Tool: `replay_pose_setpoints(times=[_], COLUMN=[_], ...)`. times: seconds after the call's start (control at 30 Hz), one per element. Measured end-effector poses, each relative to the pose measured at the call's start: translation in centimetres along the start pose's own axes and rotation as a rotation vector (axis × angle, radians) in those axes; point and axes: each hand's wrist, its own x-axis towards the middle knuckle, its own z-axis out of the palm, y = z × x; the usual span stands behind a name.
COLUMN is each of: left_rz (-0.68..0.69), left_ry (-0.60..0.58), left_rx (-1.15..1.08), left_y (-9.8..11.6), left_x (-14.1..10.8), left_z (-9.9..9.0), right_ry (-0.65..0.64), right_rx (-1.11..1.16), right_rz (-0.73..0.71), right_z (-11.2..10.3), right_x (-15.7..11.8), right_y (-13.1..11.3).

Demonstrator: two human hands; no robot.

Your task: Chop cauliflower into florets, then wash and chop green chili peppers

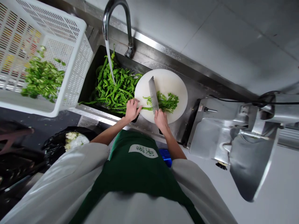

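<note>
My right hand (161, 119) grips the handle of a broad kitchen knife (153, 93), its blade pointing away across the round white cutting board (163, 77). Cut green peppers (169, 102) lie heaped to the right of the blade. One slim green pepper (147, 108) reaches from under the blade toward my left thumb. My left hand (132, 109) is at the board's left edge, thumb apart from the bent fingers, beside whole green peppers (116, 88) in the dark sink basin (140, 66). Nothing shows clearly in its grasp.
Water runs from the curved faucet (116, 4) onto the peppers. At the left stands a white perforated crate (72, 71) with chopped peppers (44, 77) inside. Below it is a black-bagged bin (53, 144) with scraps. A metal machine (233, 130) stands at the right.
</note>
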Motion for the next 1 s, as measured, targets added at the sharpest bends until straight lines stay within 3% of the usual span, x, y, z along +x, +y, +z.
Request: replay_pose_setpoints(times=[0.1,0.2,0.4,0.57,0.83,1.0], left_rz=[0.027,0.02,0.03,0.035,-0.051,-0.067], left_ry=[0.014,0.004,0.03,0.083,0.102,0.163], left_rx=[-0.101,-0.195,-0.376,-0.404,-0.426,-0.492], left_y=[-1.9,-2.5,-1.7,-1.7,-1.2,-1.3], left_x=[-1.3,-1.5,-1.3,-1.6,-2.1,-2.8], left_z=[0.8,2.0,2.2,1.9,3.9,4.1], right_ry=[0.014,0.001,0.002,0.018,0.04,0.011], right_rx=[0.015,0.013,0.011,0.016,-0.006,-0.035], right_rz=[-0.006,-0.012,-0.019,-0.005,-0.068,-0.089], right_z=[0.9,1.3,1.3,1.1,1.5,1.7], right_x=[0.3,1.0,1.2,1.3,0.1,0.0], right_y=[-0.8,-0.8,-0.9,-1.0,-1.4,-1.6])
